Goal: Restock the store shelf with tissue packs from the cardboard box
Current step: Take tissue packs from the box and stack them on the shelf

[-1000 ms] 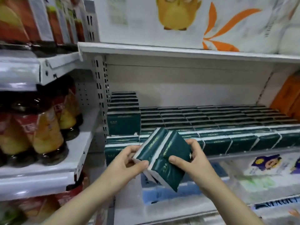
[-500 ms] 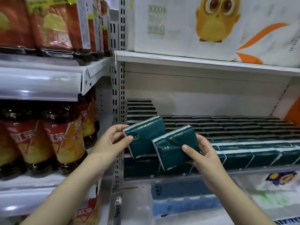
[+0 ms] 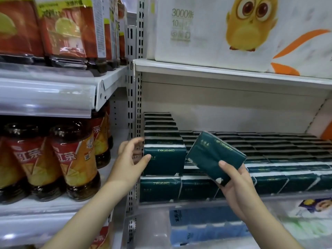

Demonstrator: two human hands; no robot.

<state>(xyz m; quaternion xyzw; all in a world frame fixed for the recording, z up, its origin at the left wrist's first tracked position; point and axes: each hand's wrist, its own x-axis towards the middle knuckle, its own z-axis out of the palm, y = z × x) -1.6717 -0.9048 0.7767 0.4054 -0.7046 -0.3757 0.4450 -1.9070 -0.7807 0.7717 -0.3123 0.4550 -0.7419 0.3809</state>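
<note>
Pack now atop left-edge stack in L grip; R grip round tilted pack

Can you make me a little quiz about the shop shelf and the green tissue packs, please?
1. True or false: the right hand holds a tilted tissue pack.
2. What is drawn on the big white pack on the top shelf? A) owl B) fish C) car
3. Fill in: left of the upright tissue pack that the left hand grips stand drink ____.
Key: 1 true; 2 A; 3 bottles.
</note>
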